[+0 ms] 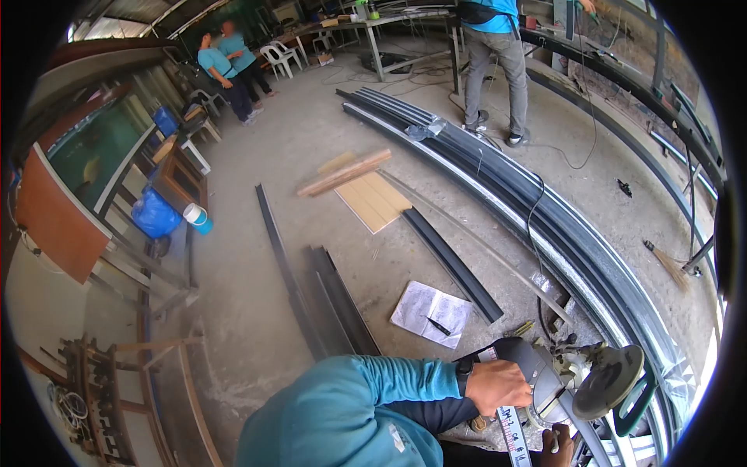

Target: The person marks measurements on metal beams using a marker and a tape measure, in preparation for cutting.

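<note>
My left hand (498, 387), with a dark watch at its wrist, is closed over a long white strip (513, 437) that carries handwritten-looking lettering. The strip shows on both sides of the hand. Close by on the right, my right hand (558, 446) is curled at the frame's lower edge around a small pale stick-like thing (555, 441), too small to name. A cut-off saw (611, 383) with a round disc and a green handle stands just right of both hands. Beyond my left forearm lies an open notebook (424, 306) with a black pen (438, 325) on it.
Long metal profiles (498, 167) run along the floor on the right. Dark channels (342, 300) and a shorter channel (455, 265) lie ahead, near tan panels (372, 201). A cable (531, 226) crosses the profiles. One person (494, 70) stands ahead; two others stand at far left.
</note>
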Demonstrator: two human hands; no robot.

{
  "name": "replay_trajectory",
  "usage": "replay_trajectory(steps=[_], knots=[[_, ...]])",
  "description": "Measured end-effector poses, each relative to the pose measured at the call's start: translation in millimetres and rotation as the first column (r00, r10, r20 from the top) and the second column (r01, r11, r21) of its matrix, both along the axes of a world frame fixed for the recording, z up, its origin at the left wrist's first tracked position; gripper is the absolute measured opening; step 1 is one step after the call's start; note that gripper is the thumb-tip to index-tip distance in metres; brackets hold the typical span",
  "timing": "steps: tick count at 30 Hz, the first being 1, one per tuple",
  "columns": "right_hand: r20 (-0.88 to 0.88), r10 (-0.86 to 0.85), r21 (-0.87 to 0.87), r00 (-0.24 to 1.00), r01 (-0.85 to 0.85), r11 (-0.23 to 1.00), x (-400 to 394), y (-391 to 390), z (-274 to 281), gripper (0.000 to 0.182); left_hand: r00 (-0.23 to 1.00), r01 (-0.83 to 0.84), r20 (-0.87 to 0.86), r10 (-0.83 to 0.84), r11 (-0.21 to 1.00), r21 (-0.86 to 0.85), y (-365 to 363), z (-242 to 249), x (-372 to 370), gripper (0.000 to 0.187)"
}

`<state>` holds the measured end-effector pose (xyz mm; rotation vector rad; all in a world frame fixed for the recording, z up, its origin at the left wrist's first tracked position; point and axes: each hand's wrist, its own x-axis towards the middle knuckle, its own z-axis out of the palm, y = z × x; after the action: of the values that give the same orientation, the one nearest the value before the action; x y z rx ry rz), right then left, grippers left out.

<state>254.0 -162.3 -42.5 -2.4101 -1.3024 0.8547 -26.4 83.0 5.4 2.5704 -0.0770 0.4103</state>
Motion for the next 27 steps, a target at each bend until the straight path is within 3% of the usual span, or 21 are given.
replay_trajectory(steps=[2,4,7,9,12,23,26,27], knots=[[0.040,0.011,-0.061,0.999,-0.008,0.998,-6.7,8.4,15.3,0.068,1.000,0.002,-0.016,-0.002,1.000,-0.020,-1.6,-3.5,3.6,0.032],[-0.028,0.008,-0.009,1.000,-0.008,1.000,7.3,-4.6,-11.0,0.074,1.000,-0.002,0.006,0.002,1.000,-0.010,-0.3,-5.9,4.2,0.032],[-0.267,-0.142,0.022,0.953,0.153,0.988,18.6,-13.4,-34.6,0.075,0.999,0.001,0.039,0.000,1.000,-0.006,-2.1,-5.0,5.9,0.032],[-0.449,-0.269,0.024,0.852,0.313,0.950,24.6,-17.7,-45.0,0.076,1.000,-0.015,0.022,0.015,1.000,-0.004,-3.4,-5.1,5.9,0.033],[-0.549,-0.337,0.008,0.765,0.408,0.913,28.6,-19.0,-52.9,0.077,0.999,-0.016,0.048,0.016,1.000,-0.005,-3.4,-7.9,6.3,0.035],[-0.311,-0.094,-0.037,0.946,0.086,0.996,28.5,-16.7,-39.3,0.081,1.000,-0.007,0.030,0.007,1.000,0.001,-2.9,-5.4,6.7,0.035],[-0.093,0.075,-0.012,0.993,-0.076,0.997,21.0,-13.1,-25.3,0.082,1.000,0.000,0.026,0.000,1.000,-0.001,-1.8,-3.8,6.9,0.034],[-0.092,0.068,-0.012,0.993,-0.069,0.998,17.6,-10.4,-19.0,0.081,1.000,0.004,0.024,-0.004,1.000,-0.002,-1.7,-3.4,6.9,0.033]])
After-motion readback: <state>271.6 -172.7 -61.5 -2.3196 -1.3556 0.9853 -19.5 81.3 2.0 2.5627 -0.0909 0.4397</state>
